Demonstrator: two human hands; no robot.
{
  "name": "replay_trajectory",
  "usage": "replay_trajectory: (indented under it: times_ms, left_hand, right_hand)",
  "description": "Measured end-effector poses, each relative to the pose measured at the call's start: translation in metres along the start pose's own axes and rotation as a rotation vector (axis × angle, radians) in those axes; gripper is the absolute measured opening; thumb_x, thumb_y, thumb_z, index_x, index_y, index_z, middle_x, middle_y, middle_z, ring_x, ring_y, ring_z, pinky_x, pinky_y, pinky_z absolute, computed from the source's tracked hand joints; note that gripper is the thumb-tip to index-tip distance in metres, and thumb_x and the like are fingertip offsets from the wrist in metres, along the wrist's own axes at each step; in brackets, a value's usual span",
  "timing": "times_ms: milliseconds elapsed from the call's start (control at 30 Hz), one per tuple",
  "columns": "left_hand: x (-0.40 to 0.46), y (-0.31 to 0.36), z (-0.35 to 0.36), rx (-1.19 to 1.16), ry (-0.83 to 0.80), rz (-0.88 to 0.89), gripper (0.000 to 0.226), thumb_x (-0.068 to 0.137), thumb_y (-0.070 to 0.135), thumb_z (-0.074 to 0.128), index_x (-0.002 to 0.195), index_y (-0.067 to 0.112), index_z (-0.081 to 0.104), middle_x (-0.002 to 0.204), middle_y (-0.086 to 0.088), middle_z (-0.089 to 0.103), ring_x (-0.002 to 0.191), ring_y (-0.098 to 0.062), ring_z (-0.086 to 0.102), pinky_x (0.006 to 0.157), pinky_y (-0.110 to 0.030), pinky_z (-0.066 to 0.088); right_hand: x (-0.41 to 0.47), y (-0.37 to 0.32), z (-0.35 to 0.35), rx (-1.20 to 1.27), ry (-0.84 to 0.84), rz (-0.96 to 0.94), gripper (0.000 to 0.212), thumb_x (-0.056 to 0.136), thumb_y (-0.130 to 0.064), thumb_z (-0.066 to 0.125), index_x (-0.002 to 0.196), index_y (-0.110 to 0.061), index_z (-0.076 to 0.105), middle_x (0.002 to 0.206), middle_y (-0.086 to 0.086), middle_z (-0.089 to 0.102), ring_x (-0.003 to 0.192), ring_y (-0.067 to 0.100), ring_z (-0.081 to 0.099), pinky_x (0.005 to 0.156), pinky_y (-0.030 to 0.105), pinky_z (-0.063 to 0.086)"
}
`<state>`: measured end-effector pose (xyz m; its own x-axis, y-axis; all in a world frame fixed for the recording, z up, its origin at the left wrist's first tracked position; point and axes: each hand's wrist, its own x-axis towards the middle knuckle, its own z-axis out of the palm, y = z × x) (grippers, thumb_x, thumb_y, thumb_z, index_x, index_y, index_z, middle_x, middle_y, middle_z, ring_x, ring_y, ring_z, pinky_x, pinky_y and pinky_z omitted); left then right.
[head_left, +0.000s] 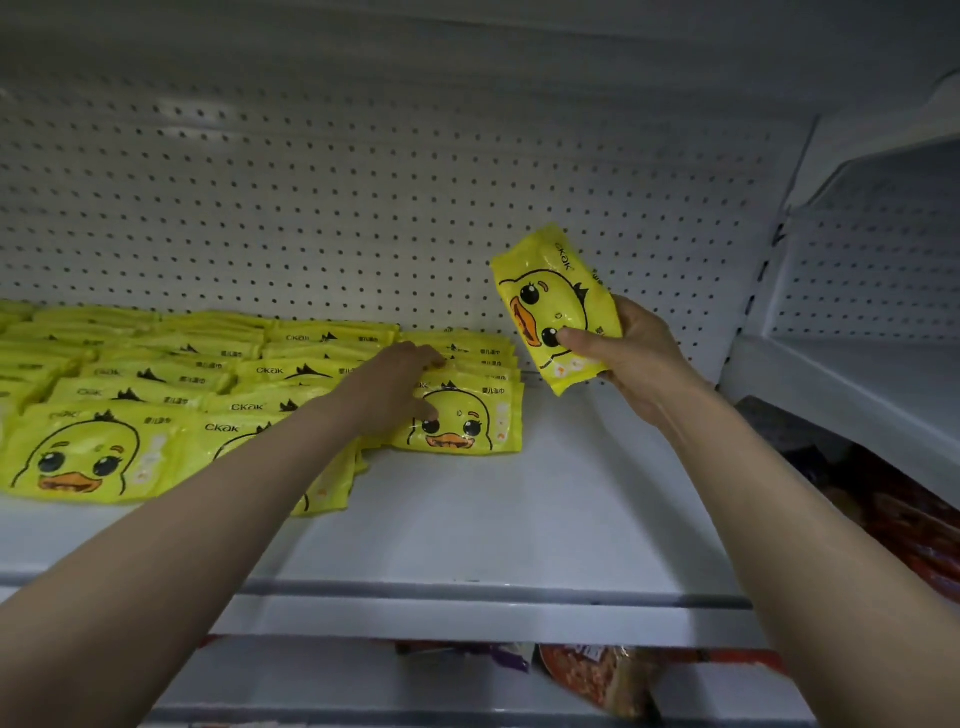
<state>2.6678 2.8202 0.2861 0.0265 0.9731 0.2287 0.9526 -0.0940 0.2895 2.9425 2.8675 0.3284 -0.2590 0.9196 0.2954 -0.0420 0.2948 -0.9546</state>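
Gripping a pack (558, 306) by its lower end, thumb across the front, the right hand (641, 358) held it up, right of the left fingers (428, 358). The left hand (395, 389) lay loosely flat on the row (467, 423) beneath, probably steadying it for the newcomer.

Counted, kind by kind

One lifted pack (556, 306) shows right of centre, gripped by the one right hand (639, 353). The one left hand (395, 389) rests on the shelved packs (156, 374) at centre left. They lie in at least three overlapping columns, too layered for an exact count, with two duck faces nearly whole. One white shelf (519, 519) bears them. Reddish packets (587, 675) lie at the bottom edge, number unclear.
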Motion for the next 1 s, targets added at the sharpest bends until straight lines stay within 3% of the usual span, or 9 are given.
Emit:
replay_trajectory:
  times_ms: [300, 433, 600, 700, 833, 1000]
  left_hand:
    - [-0.048, -0.018, -0.017, -0.067, 0.318, -0.106, 0.057, 0.09, 0.032, 0.063, 0.14, 0.018, 0.041, 0.137, -0.011, 0.048, 0.128, -0.03, 0.042, 0.102, -0.043, 0.04]
    - [-0.073, -0.013, -0.008, 0.005, 0.297, -0.143, 0.052, 0.096, 0.035, 0.05, 0.144, 0.018, 0.037, 0.136, -0.013, 0.05, 0.124, -0.035, 0.044, 0.1, -0.044, 0.039]
    - [-0.083, -0.007, 0.008, 0.13, 0.304, -0.139, 0.065, 0.094, 0.058, 0.034, 0.147, 0.019, 0.033, 0.134, -0.011, 0.053, 0.126, -0.035, 0.043, 0.101, -0.043, 0.037]
    - [-0.084, -0.006, 0.015, 0.209, 0.328, -0.128, 0.064, 0.094, 0.055, 0.043, 0.145, 0.017, 0.036, 0.132, -0.01, 0.054, 0.128, -0.035, 0.042, 0.103, -0.044, 0.034]
    - [-0.084, -0.006, 0.021, 0.303, 0.344, -0.098, 0.061, 0.089, 0.051, 0.056, 0.138, 0.015, 0.047, 0.128, -0.011, 0.058, 0.125, -0.037, 0.046, 0.103, -0.047, 0.036]
    - [-0.084, -0.007, 0.025, 0.363, 0.375, -0.106, 0.056, 0.086, 0.049, 0.062, 0.129, 0.015, 0.057, 0.123, -0.012, 0.062, 0.119, -0.039, 0.051, 0.099, -0.049, 0.039]
  right_hand:
    - [0.01, 0.017, 0.027, -0.412, -0.353, 0.074, 0.05, 0.07, -0.007, 0.086, 0.114, -0.014, 0.065, 0.103, 0.005, 0.074, 0.092, 0.02, 0.071, 0.077, 0.031, 0.058]
    - [0.01, 0.034, 0.045, -0.578, -0.455, 0.074, 0.082, 0.052, -0.035, 0.092, 0.126, -0.02, 0.061, 0.116, -0.005, 0.069, 0.108, 0.016, 0.066, 0.097, 0.038, 0.053]
    - [0.007, 0.045, 0.061, -0.704, -0.508, 0.034, 0.074, 0.062, -0.027, 0.091, 0.129, -0.024, 0.059, 0.12, -0.007, 0.066, 0.11, 0.013, 0.063, 0.1, 0.038, 0.05]
    - [0.001, 0.048, 0.072, -0.762, -0.495, -0.031, 0.073, 0.064, -0.025, 0.09, 0.13, -0.026, 0.058, 0.124, -0.007, 0.064, 0.115, 0.013, 0.06, 0.102, 0.037, 0.048]
    - [-0.008, 0.049, 0.077, -0.918, -0.408, -0.212, 0.088, 0.063, -0.037, 0.089, 0.138, -0.042, 0.044, 0.131, -0.002, 0.055, 0.125, 0.016, 0.048, 0.102, 0.038, 0.045]
    - [-0.017, 0.055, 0.081, -1.007, -0.5, -0.367, 0.082, 0.075, -0.041, 0.08, 0.144, -0.047, 0.037, 0.144, -0.007, 0.045, 0.132, 0.017, 0.032, 0.106, 0.035, 0.035]
